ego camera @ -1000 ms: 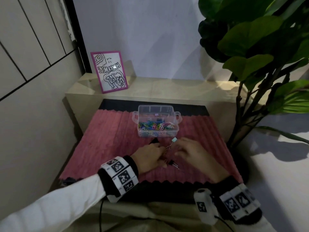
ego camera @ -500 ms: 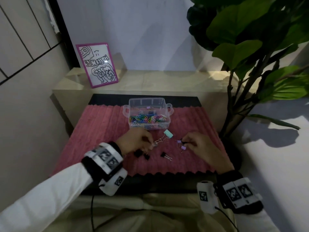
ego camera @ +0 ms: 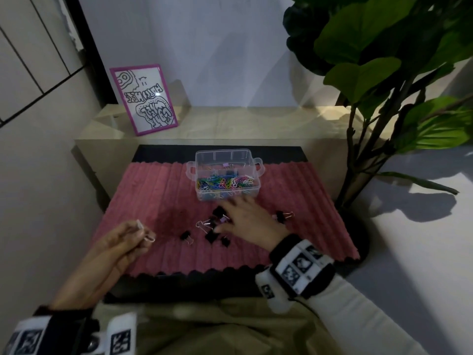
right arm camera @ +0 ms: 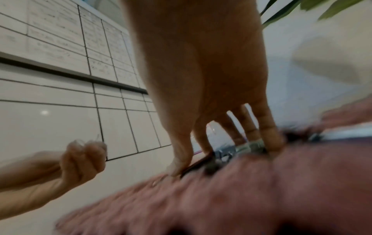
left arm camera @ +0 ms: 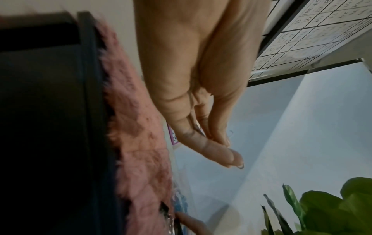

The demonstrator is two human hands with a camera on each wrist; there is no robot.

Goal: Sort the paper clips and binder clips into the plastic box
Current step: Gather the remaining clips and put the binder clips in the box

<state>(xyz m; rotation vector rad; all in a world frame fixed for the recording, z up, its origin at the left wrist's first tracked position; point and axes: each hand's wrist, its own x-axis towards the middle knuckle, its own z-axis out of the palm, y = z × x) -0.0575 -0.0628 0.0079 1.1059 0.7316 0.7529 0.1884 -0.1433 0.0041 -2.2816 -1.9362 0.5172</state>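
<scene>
- The pink ribbed mat (ego camera: 158, 201) on the bench is carrying everything, and more binder clips are lying loose on it than half a second ago, when only three or four showed between the hands.
- The plastic box (ego camera: 226, 172) is sitting at the mat's far edge, its near compartment filled with coloured paper clips (ego camera: 222, 184); a few binder clips are showing in the far compartment, too small to count.
- The right hand (ego camera: 249, 220) is now reaching left across the mat's middle, fingers spread and mostly straight, pressing down on the cluster of black binder clips (ego camera: 212, 226). A moment ago it was pinching small clips further right. Its grip is wide and holding nothing that I can make out; the right wrist view is blurred.
- The left hand (ego camera: 125, 242) is now pulled back toward the near-left corner, well apart from the cluster, and the mint clip it was pinching is no longer visible. Its grip is narrow, with thumb and fingertips pinching a pale wire-handled clip (ego camera: 144, 233).
- One black clip with pink handles (ego camera: 282, 216) is lying alone just right of the right hand.
- Judging from this, the binder clips are still mostly unsorted, and the right hand seems to be gathering the next batch.
</scene>
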